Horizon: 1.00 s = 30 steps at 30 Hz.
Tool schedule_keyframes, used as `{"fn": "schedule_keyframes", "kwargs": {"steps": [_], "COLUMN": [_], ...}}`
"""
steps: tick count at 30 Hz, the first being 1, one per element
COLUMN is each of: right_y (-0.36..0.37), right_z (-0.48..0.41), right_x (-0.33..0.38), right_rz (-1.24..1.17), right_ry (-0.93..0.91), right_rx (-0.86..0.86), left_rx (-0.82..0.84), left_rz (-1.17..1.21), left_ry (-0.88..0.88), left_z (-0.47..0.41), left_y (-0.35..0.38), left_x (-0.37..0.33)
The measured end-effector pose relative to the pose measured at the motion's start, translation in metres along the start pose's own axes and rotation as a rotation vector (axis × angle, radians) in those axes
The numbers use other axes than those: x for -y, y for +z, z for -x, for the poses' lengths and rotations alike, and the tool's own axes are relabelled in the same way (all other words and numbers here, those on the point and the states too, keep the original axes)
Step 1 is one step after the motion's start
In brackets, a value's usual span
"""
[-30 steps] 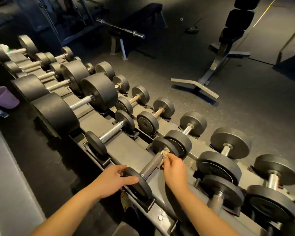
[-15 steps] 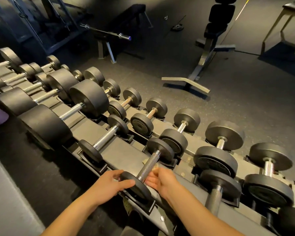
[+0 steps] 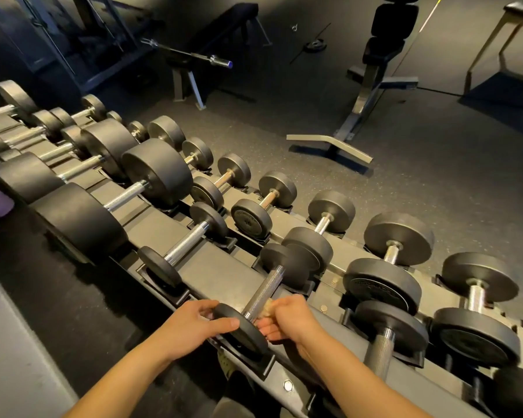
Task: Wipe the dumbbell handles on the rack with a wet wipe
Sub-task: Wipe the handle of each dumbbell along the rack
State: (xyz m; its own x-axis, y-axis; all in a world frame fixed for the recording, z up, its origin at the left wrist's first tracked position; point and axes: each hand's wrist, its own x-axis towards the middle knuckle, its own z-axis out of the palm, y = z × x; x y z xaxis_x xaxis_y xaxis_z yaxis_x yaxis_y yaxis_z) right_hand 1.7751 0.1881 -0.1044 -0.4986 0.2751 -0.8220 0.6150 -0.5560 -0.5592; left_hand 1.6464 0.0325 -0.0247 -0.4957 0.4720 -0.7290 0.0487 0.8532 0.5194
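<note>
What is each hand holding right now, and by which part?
Left hand grips the near plate by its rim. Right hand holds the wipe, bunched against the handle at that end.

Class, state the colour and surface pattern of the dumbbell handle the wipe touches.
Silver, cross-hatched knurled handle; head view.

A dumbbell rack (image 3: 218,273) runs from far left to near right. At its near edge lies a small dumbbell (image 3: 263,292). The left hand (image 3: 191,325) grips its near plate. The right hand (image 3: 290,321) holds a wipe (image 3: 266,307) against the handle's near end. Larger dumbbells (image 3: 157,170) fill the rack's far-left end. Behind the rack stands a bench (image 3: 390,19).
</note>
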Motion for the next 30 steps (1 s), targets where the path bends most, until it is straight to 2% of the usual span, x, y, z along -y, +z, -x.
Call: {"fn": "schedule_keyframes", "kwargs": {"steps": [2, 5, 7, 9, 13, 14, 16, 17, 18, 19, 22, 24, 26, 30], "right_y": [-0.012, -0.022, -0.020, -0.017, -0.033, -0.041, -0.056, -0.063, -0.067, -0.067, -0.053, -0.041, -0.041, -0.061], "right_z": [0.000, 0.007, 0.011, 0.016, 0.023, 0.022, 0.014, 0.009, 0.001, -0.005, -0.028, -0.038, -0.038, -0.027], "right_x": [0.006, 0.021, 0.028, 0.032, 0.043, 0.045, 0.051, 0.055, 0.061, 0.067, 0.081, 0.077, 0.066, 0.051], "right_rz": [0.118, 0.039, -0.020, -0.025, -0.003, 0.021, 0.189, 0.346, 0.512, 0.656, 0.845, 0.817, 0.754, 0.615], "right_ry": [-0.156, -0.317, -0.365, -0.406, -0.378, -0.370, -0.436, -0.510, -0.573, -0.598, -0.535, -0.530, -0.575, -0.548], "right_rx": [-0.093, -0.092, 0.008, 0.104, 0.189, 0.137, -0.135, -0.309, -0.412, -0.424, -0.245, -0.180, -0.175, -0.083], "left_rx": [-0.004, -0.208, -0.248, -0.185, -0.134, -0.127, -0.174, -0.209, -0.233, -0.236, -0.164, -0.125, -0.014, 0.259], "left_rz": [-0.144, -0.334, -0.255, -0.095, 0.229, 0.288, 0.351, 0.369, 0.364, 0.344, 0.385, 0.475, 0.505, 0.248], "left_ry": [-0.007, 0.170, 0.286, 0.312, 0.196, 0.159, 0.111, 0.092, 0.071, 0.046, -0.092, -0.156, -0.172, -0.207], "left_z": [0.001, -0.001, -0.010, -0.030, -0.067, -0.073, -0.084, -0.092, -0.102, -0.111, -0.134, -0.142, -0.144, -0.141], "left_y": [-0.004, 0.001, 0.013, 0.027, 0.033, 0.031, 0.026, 0.025, 0.025, 0.027, 0.040, 0.045, 0.044, 0.033], "left_x": [-0.008, -0.030, -0.049, -0.062, -0.076, -0.077, -0.079, -0.079, -0.079, -0.080, -0.083, -0.082, -0.078, -0.062]}}
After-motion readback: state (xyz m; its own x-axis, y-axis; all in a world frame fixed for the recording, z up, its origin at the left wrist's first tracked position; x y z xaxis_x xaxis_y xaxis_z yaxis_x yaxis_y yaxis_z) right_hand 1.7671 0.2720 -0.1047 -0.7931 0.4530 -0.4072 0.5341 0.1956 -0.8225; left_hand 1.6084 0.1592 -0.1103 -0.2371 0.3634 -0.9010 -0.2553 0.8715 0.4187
